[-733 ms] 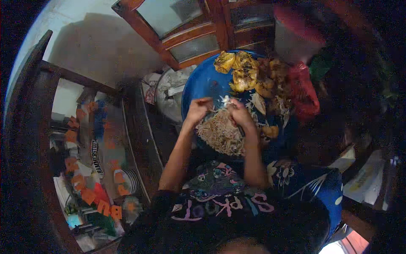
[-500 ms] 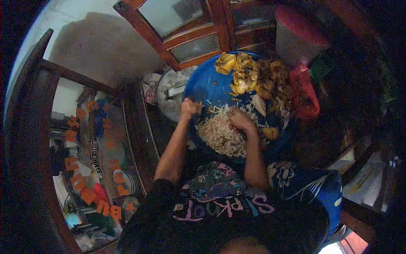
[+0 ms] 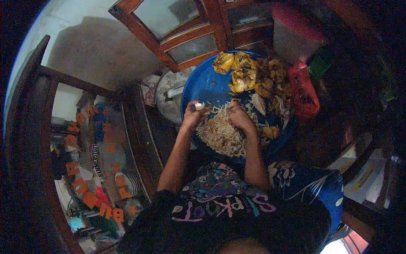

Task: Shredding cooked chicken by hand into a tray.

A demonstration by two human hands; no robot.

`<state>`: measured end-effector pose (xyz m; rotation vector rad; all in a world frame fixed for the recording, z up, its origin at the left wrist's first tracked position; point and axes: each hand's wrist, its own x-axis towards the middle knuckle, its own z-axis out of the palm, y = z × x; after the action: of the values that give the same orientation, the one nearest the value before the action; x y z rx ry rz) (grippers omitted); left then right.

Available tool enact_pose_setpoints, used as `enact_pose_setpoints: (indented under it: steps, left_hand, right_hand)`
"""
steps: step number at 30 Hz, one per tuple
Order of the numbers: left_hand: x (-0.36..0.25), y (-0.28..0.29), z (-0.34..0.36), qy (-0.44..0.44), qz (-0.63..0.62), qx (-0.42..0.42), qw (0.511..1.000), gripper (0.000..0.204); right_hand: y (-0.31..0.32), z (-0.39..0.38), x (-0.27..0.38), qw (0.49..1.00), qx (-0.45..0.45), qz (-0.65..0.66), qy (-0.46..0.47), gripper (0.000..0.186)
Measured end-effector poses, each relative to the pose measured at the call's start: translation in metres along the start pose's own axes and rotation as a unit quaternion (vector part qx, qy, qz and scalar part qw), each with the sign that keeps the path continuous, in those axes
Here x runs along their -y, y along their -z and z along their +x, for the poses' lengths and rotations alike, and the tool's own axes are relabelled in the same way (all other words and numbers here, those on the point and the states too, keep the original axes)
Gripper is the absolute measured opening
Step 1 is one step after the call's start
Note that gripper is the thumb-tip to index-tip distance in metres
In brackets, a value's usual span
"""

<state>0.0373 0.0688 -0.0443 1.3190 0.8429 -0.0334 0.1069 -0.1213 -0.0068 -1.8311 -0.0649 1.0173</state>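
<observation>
My left hand (image 3: 192,114) grips a small white piece (image 3: 199,106), perhaps meat, above the left part of a round blue tray (image 3: 198,80). Over a heap of pale shreds (image 3: 222,137) on the tray, my right hand (image 3: 239,118) has its fingers curled; what they hold is hidden. Yellow cooked pieces, apparently chicken (image 3: 243,80), lie at the tray's back, with browner pieces (image 3: 272,74) to their right and a pale torn piece (image 3: 259,104) beside the heap.
A metal pot (image 3: 163,99) stands left of the tray. A red plastic bag (image 3: 306,103) and a pink-lidded bucket (image 3: 296,42) sit to its right and back. Wooden-framed glass panes (image 3: 190,38) are behind. At left, shelves hold stacked plates (image 3: 131,182) and other items.
My hands were together around a white piece, then my left hand moved off to the left. It has since come slightly right and down, the white piece showing in its fingers.
</observation>
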Motion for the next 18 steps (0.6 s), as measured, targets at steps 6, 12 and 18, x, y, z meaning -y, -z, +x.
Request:
enact_pose_setpoints:
  steps: [6, 12, 18]
  left_hand:
    - [-0.042, -0.005, -0.024, -0.014, -0.184, 0.164, 0.969, 0.032]
    - [-0.061, -0.021, -0.049, -0.075, 0.002, 0.111, 0.991, 0.023]
    - [-0.080, -0.032, -0.068, -0.167, 0.134, 0.046, 0.976, 0.019]
  right_hand:
    - [-0.001, -0.023, 0.038, 0.982, 0.103, 0.159, 0.020, 0.049]
    - [-0.010, -0.021, 0.036, 0.974, 0.159, 0.134, 0.089, 0.049]
    - [-0.013, -0.021, 0.036, 0.981, 0.134, 0.097, 0.105, 0.044]
